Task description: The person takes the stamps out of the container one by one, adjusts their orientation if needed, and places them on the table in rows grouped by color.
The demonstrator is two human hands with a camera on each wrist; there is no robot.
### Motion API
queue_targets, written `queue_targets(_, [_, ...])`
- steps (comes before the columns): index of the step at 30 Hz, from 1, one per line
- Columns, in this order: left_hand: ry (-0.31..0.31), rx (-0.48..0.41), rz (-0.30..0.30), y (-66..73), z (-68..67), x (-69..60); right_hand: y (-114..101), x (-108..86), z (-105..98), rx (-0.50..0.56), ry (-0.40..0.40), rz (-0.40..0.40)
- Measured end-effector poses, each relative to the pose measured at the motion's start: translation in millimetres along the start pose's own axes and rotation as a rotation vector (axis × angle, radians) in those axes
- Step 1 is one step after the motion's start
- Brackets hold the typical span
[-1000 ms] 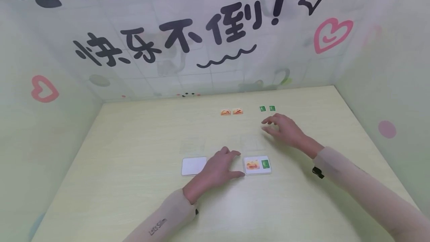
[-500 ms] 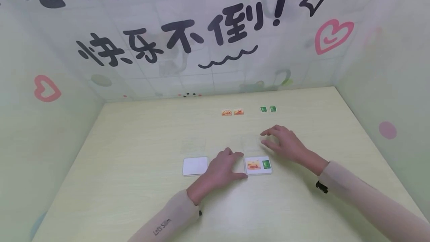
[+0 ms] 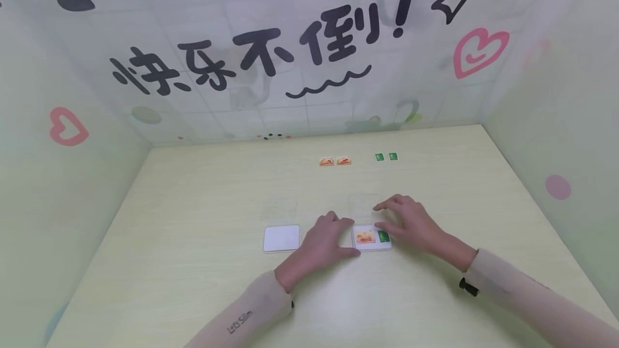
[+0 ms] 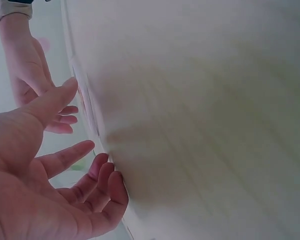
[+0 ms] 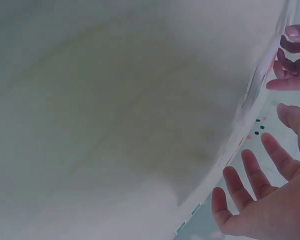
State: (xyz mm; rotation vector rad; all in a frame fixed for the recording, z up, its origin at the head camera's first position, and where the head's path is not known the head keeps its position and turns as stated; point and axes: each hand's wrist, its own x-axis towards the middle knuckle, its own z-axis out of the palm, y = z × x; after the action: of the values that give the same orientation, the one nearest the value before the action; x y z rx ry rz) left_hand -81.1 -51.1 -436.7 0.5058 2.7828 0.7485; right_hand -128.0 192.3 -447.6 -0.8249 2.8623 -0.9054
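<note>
A white card in a clear case (image 3: 366, 247) lies on the table between my hands. It bears an orange picture piece (image 3: 365, 237) and a green one (image 3: 384, 237). My left hand (image 3: 321, 241) is at its left side, thumb and forefinger spread by the near and far left corners; contact is unclear. Over the right end hovers my right hand (image 3: 413, 224), its thumb partly covering the green piece. In the right wrist view, the right hand's fingers (image 5: 262, 186) are apart with nothing between them. A plain white card (image 3: 282, 238) lies left of my left hand.
Two orange picture pieces, one left (image 3: 326, 161) and one right (image 3: 344, 160), lie toward the back. Beside them are two small green pieces (image 3: 379, 157). Faint clear sheets or covers (image 3: 279, 208) lie behind the cards. Walls enclose the table's back and sides.
My right hand has come nearer from beside the green pieces at the back to the card's right end. The left hand stays by the card's left side, shifting slightly right.
</note>
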Motion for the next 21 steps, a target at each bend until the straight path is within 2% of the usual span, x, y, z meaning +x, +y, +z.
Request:
queue_targets(9, [0.031, -0.012, -0.003, 0.6, 2.9, 1.8, -4, -8.9, 6, 0.021, -0.006, -0.003])
queue_targets(16, [0.040, -0.022, -0.028, 1.4, 7.0, 4.1, -6, -14.2, 12, 0.013, -0.001, -0.012])
queue_targets(21, [0.035, -0.047, -0.049, 4.5, 4.7, 2.8, -9, -16.3, 13, -0.006, 0.025, -0.031])
